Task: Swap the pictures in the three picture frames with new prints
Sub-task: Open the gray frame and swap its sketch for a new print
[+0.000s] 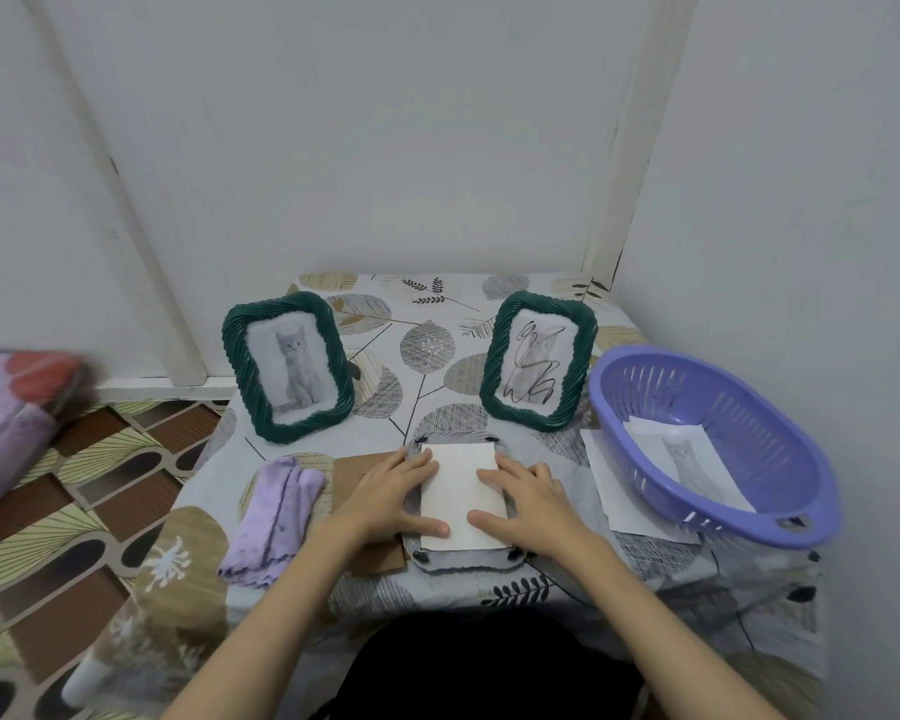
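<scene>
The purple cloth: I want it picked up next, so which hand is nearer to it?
Left. The left hand rests on the white print's left edge, just right of the purple cloth; the right hand lies beyond, on the print's right edge.

Your left grip and right grip press flat on a white print over the face-down frame | two green frames stand behind | purple basket on your desk holds a cat print.
</scene>
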A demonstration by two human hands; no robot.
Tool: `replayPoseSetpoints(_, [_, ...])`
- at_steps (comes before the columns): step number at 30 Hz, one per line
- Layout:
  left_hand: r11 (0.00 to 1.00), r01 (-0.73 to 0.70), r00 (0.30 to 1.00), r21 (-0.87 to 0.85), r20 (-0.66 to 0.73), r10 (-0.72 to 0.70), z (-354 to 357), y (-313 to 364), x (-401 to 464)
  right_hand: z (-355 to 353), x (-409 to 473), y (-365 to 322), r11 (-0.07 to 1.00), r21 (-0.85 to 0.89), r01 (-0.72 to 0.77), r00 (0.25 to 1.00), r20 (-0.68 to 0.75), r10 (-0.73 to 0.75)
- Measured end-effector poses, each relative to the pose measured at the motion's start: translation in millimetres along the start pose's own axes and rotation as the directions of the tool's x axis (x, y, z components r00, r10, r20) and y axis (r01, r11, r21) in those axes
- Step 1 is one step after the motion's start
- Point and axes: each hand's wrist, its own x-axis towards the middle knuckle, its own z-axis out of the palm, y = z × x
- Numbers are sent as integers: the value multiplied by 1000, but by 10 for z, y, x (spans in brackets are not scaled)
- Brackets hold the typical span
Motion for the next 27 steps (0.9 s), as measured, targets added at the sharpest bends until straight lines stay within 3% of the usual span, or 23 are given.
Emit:
replayPoseSetpoints(5, [991,12,1000,-136,4,-11,-55,-30,-40,5,-9,13,1000,-10,14,1000,2,-14])
replayPoseSetpoints(16, [995,23,999,-97,31,-20,-40,-83,-73,27,-16,22,1000,15,-4,1000,2,4])
replayPoseSetpoints(22, [973,33,999,-230,-33,-41,-34,-47,-97,2,-46,16,999,45,-12,1000,-8,12])
replayPoseSetpoints(27, [973,59,998,-224,-19,-64,-36,-2,-138,18,-74,31,999,45,-7,1000,12,6])
